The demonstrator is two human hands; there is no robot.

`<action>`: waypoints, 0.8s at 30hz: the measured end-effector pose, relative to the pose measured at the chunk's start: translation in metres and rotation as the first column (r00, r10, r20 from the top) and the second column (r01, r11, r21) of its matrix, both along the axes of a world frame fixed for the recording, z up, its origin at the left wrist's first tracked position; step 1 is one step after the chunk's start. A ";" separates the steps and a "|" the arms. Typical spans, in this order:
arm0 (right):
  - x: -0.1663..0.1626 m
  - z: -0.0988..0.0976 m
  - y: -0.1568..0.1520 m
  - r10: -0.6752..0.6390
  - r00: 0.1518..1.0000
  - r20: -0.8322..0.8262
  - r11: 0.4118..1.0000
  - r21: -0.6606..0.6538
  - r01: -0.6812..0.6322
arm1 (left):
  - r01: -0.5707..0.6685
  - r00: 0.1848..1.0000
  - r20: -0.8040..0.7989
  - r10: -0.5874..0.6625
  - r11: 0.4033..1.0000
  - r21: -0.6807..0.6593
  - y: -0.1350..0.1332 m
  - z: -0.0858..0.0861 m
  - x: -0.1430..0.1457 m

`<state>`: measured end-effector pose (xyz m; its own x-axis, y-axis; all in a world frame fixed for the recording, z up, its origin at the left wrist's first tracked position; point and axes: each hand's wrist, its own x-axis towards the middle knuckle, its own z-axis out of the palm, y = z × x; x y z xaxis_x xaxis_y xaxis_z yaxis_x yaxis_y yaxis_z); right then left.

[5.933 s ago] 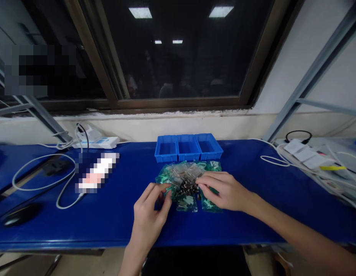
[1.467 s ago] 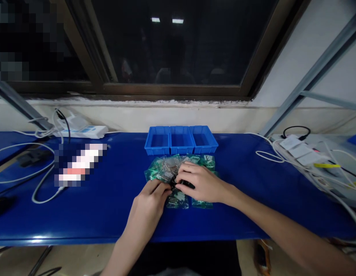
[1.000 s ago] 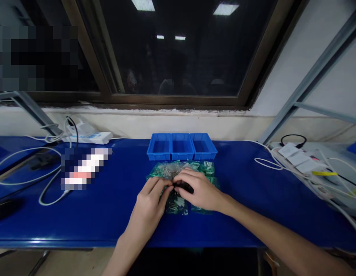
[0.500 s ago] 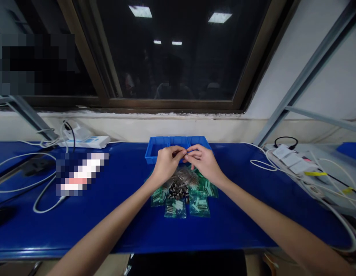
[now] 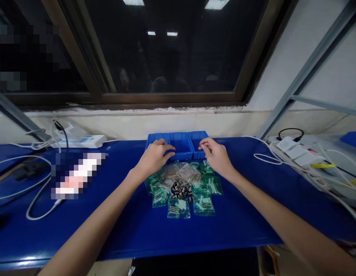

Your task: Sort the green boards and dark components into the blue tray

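Three small blue bins point(image 5: 181, 145) stand side by side at the back of the blue table point(image 5: 114, 214). My left hand point(image 5: 154, 156) lies over the left bin, fingers loosely bent and thumb apart, with nothing seen in it. My right hand point(image 5: 217, 155) reaches to the rim of the right bin with its fingertips drawn together in a pinch; what they hold is too small to see. Below the hands lies a pile of small green-tinted bags point(image 5: 201, 202) holding metal pins. A heap of tiny dark parts point(image 5: 180, 189) sits in the middle of the pile.
A white power strip point(image 5: 80, 140) with white cables point(image 5: 37, 195) lies at the left, beside a blurred-out object point(image 5: 76, 174). More white cables and adapters point(image 5: 295, 151) crowd the right end. A window sill and a slanted metal frame point(image 5: 284, 103) stand behind the table.
Both hands were pinched together above the middle bin half a second ago. They have moved apart and down, the left onto the left bin, the right to the right bin.
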<state>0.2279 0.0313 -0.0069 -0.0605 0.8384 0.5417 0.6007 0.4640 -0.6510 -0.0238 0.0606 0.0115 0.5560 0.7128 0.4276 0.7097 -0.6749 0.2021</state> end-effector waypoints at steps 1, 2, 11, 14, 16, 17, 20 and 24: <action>-0.001 0.000 -0.001 -0.003 1.000 0.030 1.000 0.002 0.003 | 0.005 1.000 0.015 -0.005 1.000 -0.015 0.000 -0.003 -0.001; -0.002 -0.001 -0.003 -0.002 0.998 0.059 1.000 -0.001 0.002 | 0.003 0.999 0.035 -0.002 1.000 -0.027 -0.001 -0.005 -0.001; -0.007 -0.007 -0.009 0.033 0.995 0.097 0.999 -0.023 -0.030 | 0.010 0.998 0.070 -0.005 0.997 -0.070 -0.003 -0.017 -0.002; -0.006 -0.008 -0.008 0.037 0.995 0.090 0.999 -0.026 -0.035 | 0.018 0.997 0.073 -0.015 0.999 -0.043 -0.001 -0.020 -0.003; -0.006 -0.008 -0.008 0.040 0.995 0.092 0.999 -0.025 -0.037 | 0.030 0.997 0.075 -0.028 0.999 -0.027 -0.001 -0.021 -0.003; -0.007 -0.008 -0.008 0.040 0.995 0.092 0.999 -0.023 -0.038 | 0.034 0.997 0.073 -0.032 0.999 -0.023 -0.001 -0.021 -0.003; -0.007 -0.008 -0.009 0.045 0.996 0.083 0.999 -0.021 -0.043 | 0.037 0.997 0.070 -0.037 0.999 -0.011 -0.001 -0.021 -0.003; -0.006 -0.010 -0.008 0.058 0.997 0.048 0.998 -0.036 -0.057 | 0.042 0.997 0.058 -0.043 0.999 0.010 -0.002 -0.019 -0.002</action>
